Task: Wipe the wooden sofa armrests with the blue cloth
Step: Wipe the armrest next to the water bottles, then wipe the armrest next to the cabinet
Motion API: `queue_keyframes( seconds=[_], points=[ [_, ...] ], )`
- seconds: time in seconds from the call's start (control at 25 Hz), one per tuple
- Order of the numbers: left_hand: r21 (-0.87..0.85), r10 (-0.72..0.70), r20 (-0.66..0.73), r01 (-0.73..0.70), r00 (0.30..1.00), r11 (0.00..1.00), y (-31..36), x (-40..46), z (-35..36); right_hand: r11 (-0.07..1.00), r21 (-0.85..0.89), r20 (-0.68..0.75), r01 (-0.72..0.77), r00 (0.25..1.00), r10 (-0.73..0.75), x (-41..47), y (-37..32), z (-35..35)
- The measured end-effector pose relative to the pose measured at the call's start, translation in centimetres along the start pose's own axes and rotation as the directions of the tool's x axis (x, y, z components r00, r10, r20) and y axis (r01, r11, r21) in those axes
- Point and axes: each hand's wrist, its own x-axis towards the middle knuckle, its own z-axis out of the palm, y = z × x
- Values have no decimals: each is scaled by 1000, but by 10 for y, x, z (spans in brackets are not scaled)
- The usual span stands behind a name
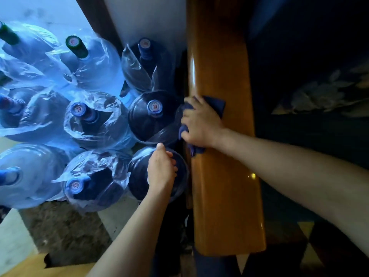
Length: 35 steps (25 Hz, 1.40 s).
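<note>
Right hand (201,124) is gripping the soft, limp dark blue cloth (214,105), bunched against the outer edge of the glossy, slippery wooden armrest (223,176); left hand (162,170), fingers loosely curled, is resting on a plastic-wrapped water jug (143,182) beside it

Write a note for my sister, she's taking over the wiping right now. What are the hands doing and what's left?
Right hand grips the blue cloth against the left edge of the wooden armrest, about midway along it.
Left hand rests on top of a water jug beside the sofa, holding nothing.
How much is already wiped cannot be told from the picture.
Left: wipe along the rest of this armrest, then do the other one, which is out of view.
</note>
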Motion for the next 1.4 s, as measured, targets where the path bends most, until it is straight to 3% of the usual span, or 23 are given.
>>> queue_keyframes(
  seconds=[0.2, 0.4, 0.44, 0.52, 0.56, 0.64, 0.72, 0.8, 0.92, 1.04, 1.24, 1.32, 1.4],
  points=[
    [224, -25, 167, -13, 986, 974, -48, -31, -29, 959, 277, -4, 51, 999, -52, -177, -112, 70],
    [505, -291, 283, 116, 914, 855, -98, -93, -34, 916, 397, 66, 54, 994, -87, -284, -171, 92],
    [549, -352, 290, 147, 890, 823, -105, -109, -35, 864, 503, 65, -13, 998, -23, -292, -176, 89],
    [560, -434, 294, 215, 852, 800, -110, -138, -31, 643, 739, 75, -202, 973, 219, -304, -183, 77],
    [538, -456, 303, 245, 837, 807, -108, -150, -26, 486, 824, 97, -292, 917, 387, -312, -184, 70],
    [511, -464, 345, 251, 816, 822, -104, -178, -9, 111, 916, 216, -387, 705, 676, -337, -178, 57],
    [515, -427, 424, 175, 799, 839, -101, -218, 20, -196, 928, 335, -317, 482, 810, -379, -165, 45],
    [514, -378, 509, 79, 773, 854, -107, -261, 58, -372, 914, 406, -163, 322, 855, -423, -149, 32],
    [516, -303, 598, -68, 742, 854, -129, -323, 119, -469, 879, 442, 86, 219, 870, -491, -129, 17],
    [582, -349, 618, -113, 704, 805, -165, -390, 189, -548, 793, 556, 268, 52, 830, -583, -104, 31],
    [640, -468, 662, -117, 585, 759, -205, -464, 287, -620, 687, 707, 378, -150, 692, -708, -66, 53],
    [628, -490, 705, -129, 514, 768, -212, -481, 330, -594, 636, 739, 492, -169, 652, -736, -38, 55],
    [623, -496, 743, -194, 449, 758, -211, -493, 381, -586, 526, 794, 616, -111, 597, -755, 3, 62]
  ],
)
